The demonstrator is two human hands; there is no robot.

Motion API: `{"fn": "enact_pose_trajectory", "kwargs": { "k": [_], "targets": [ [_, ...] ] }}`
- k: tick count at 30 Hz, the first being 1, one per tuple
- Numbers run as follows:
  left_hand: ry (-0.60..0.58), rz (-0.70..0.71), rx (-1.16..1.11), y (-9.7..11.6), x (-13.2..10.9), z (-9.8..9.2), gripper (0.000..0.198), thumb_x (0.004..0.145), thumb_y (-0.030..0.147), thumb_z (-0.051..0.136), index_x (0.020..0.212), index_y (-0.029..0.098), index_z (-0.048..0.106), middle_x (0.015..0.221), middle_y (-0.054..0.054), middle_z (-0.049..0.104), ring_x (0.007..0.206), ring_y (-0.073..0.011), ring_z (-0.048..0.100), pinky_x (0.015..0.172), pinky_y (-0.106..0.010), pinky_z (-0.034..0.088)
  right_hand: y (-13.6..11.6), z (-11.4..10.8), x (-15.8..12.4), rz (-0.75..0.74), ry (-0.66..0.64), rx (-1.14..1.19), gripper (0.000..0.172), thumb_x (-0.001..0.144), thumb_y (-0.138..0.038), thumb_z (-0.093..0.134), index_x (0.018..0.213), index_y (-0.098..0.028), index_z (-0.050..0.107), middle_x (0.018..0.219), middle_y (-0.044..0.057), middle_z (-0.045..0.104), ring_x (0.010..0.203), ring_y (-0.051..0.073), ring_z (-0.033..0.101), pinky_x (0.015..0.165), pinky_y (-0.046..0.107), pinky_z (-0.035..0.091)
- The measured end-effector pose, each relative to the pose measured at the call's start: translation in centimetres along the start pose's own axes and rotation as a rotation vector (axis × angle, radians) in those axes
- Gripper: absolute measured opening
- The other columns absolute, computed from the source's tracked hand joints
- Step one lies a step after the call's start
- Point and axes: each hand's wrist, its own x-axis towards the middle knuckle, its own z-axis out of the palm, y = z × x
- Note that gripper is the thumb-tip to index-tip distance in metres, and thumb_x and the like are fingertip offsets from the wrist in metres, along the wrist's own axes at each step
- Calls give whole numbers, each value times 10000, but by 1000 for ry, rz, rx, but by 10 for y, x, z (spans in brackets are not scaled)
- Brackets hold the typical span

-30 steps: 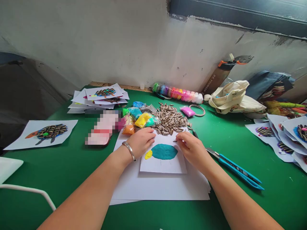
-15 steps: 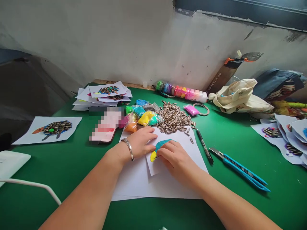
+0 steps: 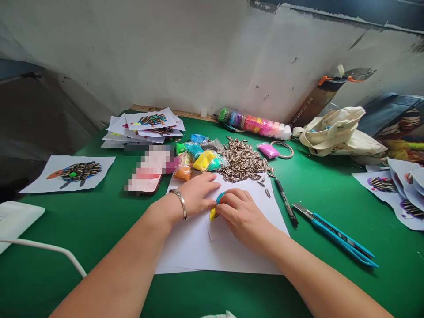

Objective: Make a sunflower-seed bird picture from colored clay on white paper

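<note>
Item, my left hand [image 3: 195, 194]: open, fingers released and lying flat on the small white sheet [image 3: 217, 229], tips just beside the teal clay [image 3: 219, 198]. A silver bangle [image 3: 181, 203] sits on the wrist.

Item, my right hand [image 3: 245, 218]: fingers curled down onto the teal clay, touching it. Whether they pinch anything I cannot tell, as the fingertips are hidden from this view.

Item, the small white sheet: lying askew on the stack of white paper [image 3: 185, 247], between my hands.

Item, the clay on that sheet: a teal patch, mostly covered by my right hand, with yellow clay [image 3: 213, 214] touching its lower end. Done, as far as shows: both colours are on the sheet. The visible clay bears no seeds; under my fingers I cannot tell.

Item, for comparison: a finished-looking sheet [image 3: 68, 174], left of the stack, has rows of striped seeds over its clay. That layer is what my sheet lacks.

Item, beyond the stack: a heap of sunflower seeds [image 3: 241, 161] and bagged coloured clay [image 3: 202, 161].

Item, right of the stack: a black marker [image 3: 285, 202] and a blue utility knife [image 3: 334, 236].
</note>
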Motion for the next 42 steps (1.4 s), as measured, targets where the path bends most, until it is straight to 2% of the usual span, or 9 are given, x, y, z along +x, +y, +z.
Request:
{"fn": "enact_pose_trajectory", "kwargs": {
  "k": [10, 19, 22, 26, 30, 35, 38, 42],
  "targets": [
    [-4, 4, -4, 2, 0, -1, 250, 797, 227, 642, 1042, 198, 607, 1273, -91, 501, 1205, -252, 470, 1000, -369, 411, 9, -4, 1, -34, -41, 60, 227, 891, -67, 467, 965, -211, 625, 925, 88, 612, 1014, 235, 489, 821, 376, 422],
    [1, 10, -5, 2, 0, -2, 222, 799, 234, 642, 1017, 209, 611, 1234, -77, 522, 1171, -247, 491, 979, -371, 424, 8, -4, 2, -19, -6, 96, 219, 915, -88, 436, 957, -210, 613, 909, 92, 618, 1000, 232, 503, 824, 386, 439],
    [3, 11, -10, 2, 1, -2, 217, 799, 245, 639, 1012, 210, 617, 1215, -72, 531, 1154, -248, 499, 963, -368, 433, 14, -6, 1, 8, 56, 169, 201, 917, -100, 432, 937, -206, 601, 934, 94, 619, 1002, 227, 517, 831, 388, 455],
    [17, 14, -22, 0, 1, -1, 234, 800, 263, 637, 1031, 235, 617, 1225, -48, 526, 1168, -234, 490, 960, -344, 434, 36, -8, -4, 73, 235, 306, 172, 927, -136, 423, 909, -221, 571, 980, 80, 623, 1016, 215, 544, 870, 401, 463],
    [17, 26, -6, -1, 1, 0, 233, 814, 252, 613, 1046, 235, 617, 1224, -45, 531, 1168, -229, 493, 971, -340, 426, 53, -4, -7, 195, 260, 362, 159, 938, -150, 409, 913, -222, 548, 1063, 74, 618, 1050, 198, 554, 882, 379, 467],
    [53, 35, 6, -2, 3, 2, 252, 826, 214, 596, 1077, 221, 607, 1249, -67, 529, 1176, -231, 490, 995, -355, 414, 52, 2, -6, 211, 195, 182, 184, 933, -124, 391, 870, -195, 548, 1037, 96, 624, 1001, 206, 546, 853, 365, 443],
    [76, 20, 12, 0, 4, 2, 208, 826, 221, 597, 1033, 218, 617, 1169, -65, 575, 1107, -226, 533, 970, -359, 441, 50, 2, -9, 218, 157, 56, 199, 931, -114, 383, 876, -191, 558, 981, 92, 628, 945, 208, 543, 816, 355, 426],
    [131, -32, 20, 6, 4, 0, 220, 860, 214, 542, 1067, 195, 613, 1142, -80, 629, 1101, -226, 562, 972, -360, 454, 51, 1, -15, 213, 165, 21, 198, 931, -117, 388, 874, -192, 562, 939, 84, 618, 894, 201, 536, 772, 336, 411]
  ]
}}
